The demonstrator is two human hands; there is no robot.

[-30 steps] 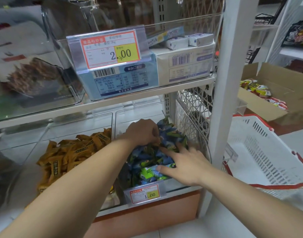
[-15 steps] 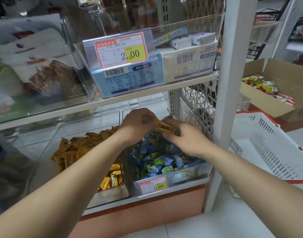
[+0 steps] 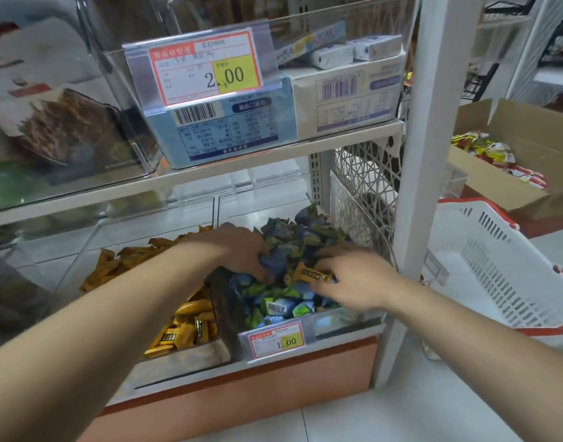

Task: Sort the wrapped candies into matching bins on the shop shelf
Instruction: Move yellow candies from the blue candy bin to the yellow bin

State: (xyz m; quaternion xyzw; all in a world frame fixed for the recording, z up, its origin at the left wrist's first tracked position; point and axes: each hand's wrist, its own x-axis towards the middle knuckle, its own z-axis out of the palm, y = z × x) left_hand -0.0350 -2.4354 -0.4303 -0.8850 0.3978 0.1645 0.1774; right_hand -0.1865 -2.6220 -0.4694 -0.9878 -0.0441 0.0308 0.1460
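Observation:
Two clear bins stand side by side on the lowest shelf. The left bin (image 3: 190, 358) holds orange-yellow wrapped candies (image 3: 184, 327). The right bin (image 3: 347, 323) is heaped with blue-green wrapped candies (image 3: 292, 237). My right hand (image 3: 356, 282) pinches one orange-yellow candy (image 3: 313, 275) just above the blue-green heap. My left hand (image 3: 238, 250) is curled down into the blue-green pile, gripping several of those candies; its fingertips are hidden among them.
A white shelf upright (image 3: 430, 173) stands just right of the bins. A white basket with red rim (image 3: 497, 269) sits on the floor beyond it, and a cardboard box of red-yellow packets (image 3: 503, 161) behind. Price tag holder (image 3: 277, 341) fronts the right bin. Boxed goods (image 3: 229, 122) fill the shelf above.
Both hands dropped from above the heap back onto the blue-green pile. The orange-yellow candy, held between both hands before, is now in my right hand alone; my left hand has dug into the blue-green candies.

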